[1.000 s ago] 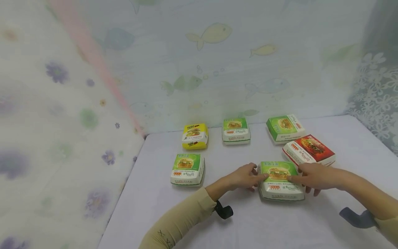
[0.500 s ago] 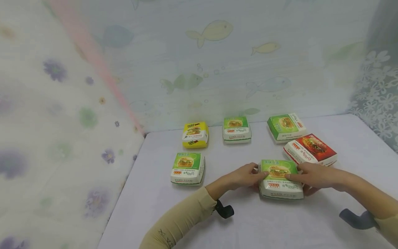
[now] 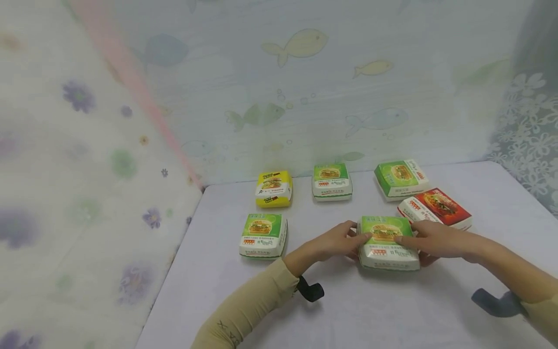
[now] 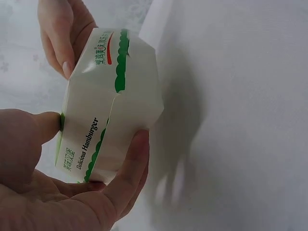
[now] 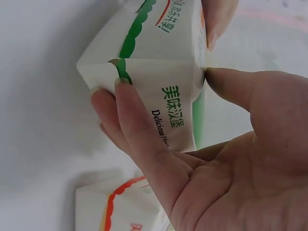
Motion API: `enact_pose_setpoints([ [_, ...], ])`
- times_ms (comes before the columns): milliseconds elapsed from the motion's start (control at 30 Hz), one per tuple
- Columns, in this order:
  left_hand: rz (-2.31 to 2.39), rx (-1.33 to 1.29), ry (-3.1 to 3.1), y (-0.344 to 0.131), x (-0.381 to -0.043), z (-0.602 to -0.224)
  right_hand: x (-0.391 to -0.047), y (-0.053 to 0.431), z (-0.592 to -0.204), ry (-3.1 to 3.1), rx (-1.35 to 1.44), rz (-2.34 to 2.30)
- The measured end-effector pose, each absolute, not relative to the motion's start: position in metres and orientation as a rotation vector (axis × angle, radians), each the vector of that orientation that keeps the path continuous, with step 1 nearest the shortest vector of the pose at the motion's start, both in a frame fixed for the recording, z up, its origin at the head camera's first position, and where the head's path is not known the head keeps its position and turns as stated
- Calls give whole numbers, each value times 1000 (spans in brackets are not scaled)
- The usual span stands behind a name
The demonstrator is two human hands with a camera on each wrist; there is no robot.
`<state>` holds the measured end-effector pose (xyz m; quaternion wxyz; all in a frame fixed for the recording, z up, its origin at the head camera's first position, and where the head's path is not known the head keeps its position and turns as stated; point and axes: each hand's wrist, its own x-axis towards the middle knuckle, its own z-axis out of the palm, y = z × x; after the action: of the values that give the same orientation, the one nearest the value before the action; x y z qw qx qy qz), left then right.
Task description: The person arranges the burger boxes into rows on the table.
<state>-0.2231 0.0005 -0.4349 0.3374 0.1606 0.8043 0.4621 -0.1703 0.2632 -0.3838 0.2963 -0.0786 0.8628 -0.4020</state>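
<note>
A green-and-white hamburger box (image 3: 385, 247) is held between both hands above the white tabletop, its lid down. My left hand (image 3: 337, 242) grips its left side, thumb on top and fingers under the edge. From the other side my right hand (image 3: 446, 240) grips it the same way, thumb over the burger picture. In the left wrist view the box (image 4: 103, 110) shows its white side wall, with a shadow on the cloth beneath. The right wrist view has the fingers (image 5: 139, 120) against the box's side. Just behind the right hand lies a red-and-white burger box (image 3: 440, 206).
Along the back of the table stand a yellow box (image 3: 273, 189), a green-and-white box (image 3: 331, 182) and another green box (image 3: 400, 179), turned at an angle. One more green-and-white box (image 3: 263, 236) sits at the left. A fish-print curtain (image 3: 305, 97) rises behind the table.
Both hands have taken firmer hold of the hamburger box and raised it off the table, shifting it slightly back and left. The other boxes have stayed put.
</note>
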Motion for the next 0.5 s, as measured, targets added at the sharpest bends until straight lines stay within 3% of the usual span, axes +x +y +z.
enact_pose_setpoints([
  [500, 1276, 350, 2178, -30, -232, -419, -189, 233, -374, 2404, -294, -1021],
])
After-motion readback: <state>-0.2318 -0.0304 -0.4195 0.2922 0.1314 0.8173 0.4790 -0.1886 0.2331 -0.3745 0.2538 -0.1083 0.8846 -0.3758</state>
